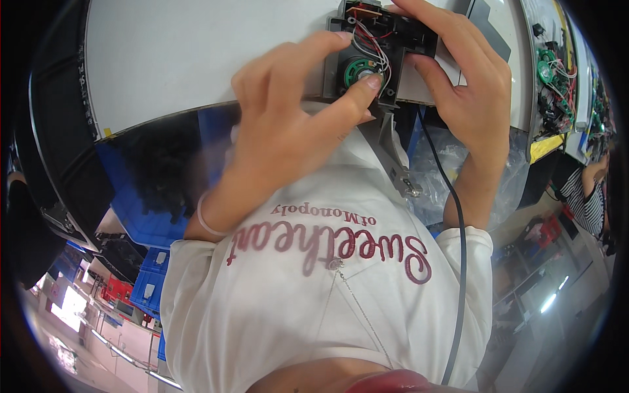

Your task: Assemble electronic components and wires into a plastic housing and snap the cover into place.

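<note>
A dark grey plastic housing (332, 65) lies open-side up at the near edge of the white table. Inside it sit a round green-rimmed speaker (354, 71), red and white wires (378, 49) and a small brown circuit board (364, 11). My left hand (282, 98) has its thumb pressed on the speaker and its index fingertip on the housing's left side; its other fingers curl back. My right hand (468, 72) grips the housing's right part between thumb and fingers, the upper fingertips being partly cut off by the frame.
A grey plastic part (486, 29) lies right of my right hand. Farther right, a tray holds green speakers with wires (550, 69). A black cable (452, 183) hangs before me. Below the table edge are a grey metal bracket (395, 154), clear plastic bags (436, 173) and a blue bin (141, 219).
</note>
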Action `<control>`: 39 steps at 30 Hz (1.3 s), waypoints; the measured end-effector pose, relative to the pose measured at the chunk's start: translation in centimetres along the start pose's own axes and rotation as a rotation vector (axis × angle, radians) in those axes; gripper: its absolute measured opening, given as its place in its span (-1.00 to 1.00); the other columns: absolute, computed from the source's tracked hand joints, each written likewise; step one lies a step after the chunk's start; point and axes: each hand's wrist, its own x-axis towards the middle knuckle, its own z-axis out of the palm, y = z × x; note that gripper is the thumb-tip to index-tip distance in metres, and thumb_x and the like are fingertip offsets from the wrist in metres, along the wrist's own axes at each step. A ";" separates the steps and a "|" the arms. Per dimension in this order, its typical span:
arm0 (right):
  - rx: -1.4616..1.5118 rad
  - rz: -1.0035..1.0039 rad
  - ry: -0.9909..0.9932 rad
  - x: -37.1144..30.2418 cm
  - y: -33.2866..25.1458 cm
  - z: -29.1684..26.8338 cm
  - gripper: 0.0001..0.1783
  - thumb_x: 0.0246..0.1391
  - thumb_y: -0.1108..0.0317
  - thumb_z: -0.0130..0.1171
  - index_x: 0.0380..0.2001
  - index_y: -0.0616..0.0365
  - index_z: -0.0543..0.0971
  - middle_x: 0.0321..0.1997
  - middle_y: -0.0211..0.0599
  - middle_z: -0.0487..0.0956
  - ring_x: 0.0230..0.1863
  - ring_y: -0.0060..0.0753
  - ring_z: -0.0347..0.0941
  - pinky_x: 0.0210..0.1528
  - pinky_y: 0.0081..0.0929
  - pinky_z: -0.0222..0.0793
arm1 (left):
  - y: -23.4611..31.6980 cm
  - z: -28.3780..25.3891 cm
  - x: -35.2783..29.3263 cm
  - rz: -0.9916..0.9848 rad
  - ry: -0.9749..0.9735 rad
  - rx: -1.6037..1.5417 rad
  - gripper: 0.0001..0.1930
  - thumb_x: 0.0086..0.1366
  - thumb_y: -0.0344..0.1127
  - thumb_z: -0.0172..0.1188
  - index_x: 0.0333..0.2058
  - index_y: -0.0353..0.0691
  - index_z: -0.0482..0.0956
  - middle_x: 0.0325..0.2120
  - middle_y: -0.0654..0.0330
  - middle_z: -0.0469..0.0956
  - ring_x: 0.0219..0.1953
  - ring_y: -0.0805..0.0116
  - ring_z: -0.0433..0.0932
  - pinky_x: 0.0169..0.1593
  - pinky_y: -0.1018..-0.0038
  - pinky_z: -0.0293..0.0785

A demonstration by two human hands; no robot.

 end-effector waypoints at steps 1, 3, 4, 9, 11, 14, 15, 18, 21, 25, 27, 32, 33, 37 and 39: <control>-0.020 -0.058 0.041 0.0 0.1 -0.1 -0.42 -0.28 0.74 0.20 -0.04 0.26 0.56 -0.16 -0.05 0.61 -0.20 -0.05 0.57 -0.15 -0.40 0.49 | -0.1 -0.1 0.0 0.042 0.029 -0.005 -0.75 0.11 -0.26 0.34 -0.19 0.00 0.66 0.10 0.00 0.35 -0.02 0.16 0.36 -0.04 0.38 0.29; 0.008 -0.053 0.075 -0.3 -0.4 0.1 -0.42 -0.28 0.73 0.21 -0.04 0.26 0.56 -0.13 -0.04 0.60 -0.17 -0.05 0.56 -0.13 -0.40 0.49 | -0.3 -0.5 0.0 -0.023 0.093 -0.108 -0.70 0.12 -0.22 0.35 -0.15 -0.10 0.62 0.11 -0.06 0.31 -0.02 0.15 0.36 -0.04 0.37 0.32; 0.035 -0.046 0.106 -0.6 -0.8 0.3 -0.42 -0.28 0.72 0.21 -0.04 0.26 0.56 -0.11 -0.03 0.59 -0.15 -0.06 0.56 -0.11 -0.40 0.48 | -0.3 -0.7 0.1 -0.091 0.157 -0.211 -0.64 0.14 -0.19 0.36 -0.11 -0.19 0.58 0.12 -0.12 0.27 -0.02 0.13 0.37 -0.05 0.36 0.35; 0.202 -0.102 0.280 -2.3 -0.9 2.5 -0.45 -0.26 0.67 0.27 -0.05 0.35 0.53 -0.10 -0.03 0.59 -0.08 -0.15 0.55 -0.02 -0.39 0.46 | 2.2 -1.6 2.0 -0.689 0.245 -1.197 -0.14 0.11 -0.13 0.30 0.25 -0.39 0.04 0.14 -0.24 0.25 0.16 -0.09 0.36 0.16 0.10 0.39; 0.274 -0.172 0.395 -2.7 -1.4 2.6 -0.54 -0.28 0.77 0.21 -0.16 0.53 0.50 -0.17 0.04 0.62 -0.10 -0.18 0.58 0.05 -0.38 0.43 | 2.0 -1.9 2.3 -0.891 -0.016 -1.562 -0.06 0.04 -0.12 0.27 0.31 -0.31 -0.03 0.11 -0.22 0.31 0.06 -0.14 0.47 0.05 0.02 0.51; 0.293 -0.075 0.296 -3.0 -2.8 1.6 -0.53 -0.32 0.80 0.18 -0.18 0.50 0.51 -0.16 0.05 0.62 -0.10 -0.15 0.58 0.02 -0.39 0.45 | 3.3 -3.1 3.5 -1.072 -0.152 -1.743 -0.08 0.06 -0.16 0.23 0.33 -0.22 -0.07 0.10 -0.21 0.31 0.03 -0.19 0.48 -0.01 -0.08 0.53; 0.294 -0.073 0.296 -2.9 -3.1 1.5 -0.53 -0.32 0.80 0.18 -0.18 0.50 0.51 -0.16 0.05 0.62 -0.10 -0.15 0.58 0.02 -0.39 0.45 | 3.2 -3.0 3.3 -1.047 -0.113 -1.774 -0.05 0.03 -0.25 0.23 0.35 -0.13 -0.12 0.10 -0.19 0.31 0.01 -0.24 0.49 -0.03 -0.13 0.52; 0.277 -0.081 0.343 -2.9 -3.6 1.5 -0.51 -0.35 0.83 0.15 -0.18 0.49 0.51 -0.19 0.04 0.63 -0.12 -0.14 0.58 0.00 -0.40 0.46 | 2.7 -2.2 2.4 -0.924 -0.081 -1.779 -0.03 0.02 -0.29 0.23 0.36 -0.12 -0.14 0.10 -0.19 0.31 0.01 -0.25 0.49 -0.04 -0.14 0.53; 0.210 -0.020 0.271 -3.2 -3.7 1.3 -0.50 -0.35 0.80 0.16 -0.17 0.44 0.53 -0.15 0.03 0.61 -0.08 -0.15 0.55 0.01 -0.37 0.44 | 2.5 -2.1 1.6 -0.741 -0.026 -1.776 -0.01 -0.01 -0.34 0.24 0.36 -0.10 -0.16 0.11 -0.17 0.30 0.01 -0.28 0.48 -0.06 -0.17 0.53; 0.034 -0.274 0.331 -4.2 -2.0 -0.1 -0.53 -0.31 0.65 0.24 -0.16 0.31 0.58 -0.08 0.01 0.52 -0.11 -0.18 0.50 -0.05 -0.42 0.41 | 2.8 -2.7 1.9 -0.837 0.023 -1.640 0.00 -0.06 -0.42 0.23 0.35 -0.18 -0.14 0.12 -0.11 0.30 0.07 -0.10 0.44 0.08 0.02 0.43; -0.080 -0.258 0.249 -4.2 -3.8 -0.6 -0.56 -0.31 0.54 0.32 -0.20 0.25 0.63 -0.14 -0.08 0.48 -0.24 -0.33 0.44 -0.23 -0.48 0.35 | 2.9 -2.9 1.9 -0.897 0.055 -1.546 0.00 -0.09 -0.46 0.22 0.35 -0.23 -0.12 0.12 -0.06 0.31 0.12 0.02 0.42 0.18 0.15 0.36; -0.083 -0.325 0.174 -3.1 -4.1 0.1 -0.52 -0.47 0.46 0.32 -0.27 0.19 0.67 -0.29 -0.22 0.46 -0.37 -0.40 0.34 -0.36 -0.53 0.22 | 3.5 -3.4 2.0 -0.975 0.001 -1.519 0.05 -0.18 -0.40 0.25 0.34 -0.27 -0.09 0.11 -0.02 0.32 0.13 0.15 0.39 0.20 0.30 0.29; -0.071 -0.355 0.152 -2.8 -4.0 0.4 -0.51 -0.52 0.44 0.32 -0.29 0.18 0.69 -0.32 -0.25 0.46 -0.40 -0.42 0.31 -0.39 -0.55 0.19 | 3.5 -3.4 1.9 -0.981 0.039 -1.522 0.06 -0.18 -0.38 0.25 0.34 -0.27 -0.10 0.10 -0.02 0.32 0.12 0.14 0.40 0.19 0.30 0.30; -0.121 -0.368 0.104 -3.2 -4.4 0.0 -0.48 -0.64 0.38 0.32 -0.34 0.14 0.72 -0.43 -0.36 0.45 -0.50 -0.48 0.23 -0.49 -0.59 0.09 | 3.2 -2.6 1.6 -0.912 0.071 -1.564 0.02 -0.16 -0.40 0.20 0.33 -0.28 -0.09 0.08 -0.03 0.34 0.10 0.12 0.41 0.17 0.29 0.32; -0.062 -0.392 0.123 -2.9 -4.2 0.6 -0.49 -0.64 0.35 0.30 -0.36 0.13 0.72 -0.44 -0.36 0.45 -0.50 -0.47 0.23 -0.49 -0.58 0.08 | 3.0 -2.7 0.8 -0.928 0.087 -1.569 0.00 -0.16 -0.42 0.19 0.33 -0.28 -0.09 0.08 -0.03 0.34 0.11 0.12 0.41 0.17 0.28 0.32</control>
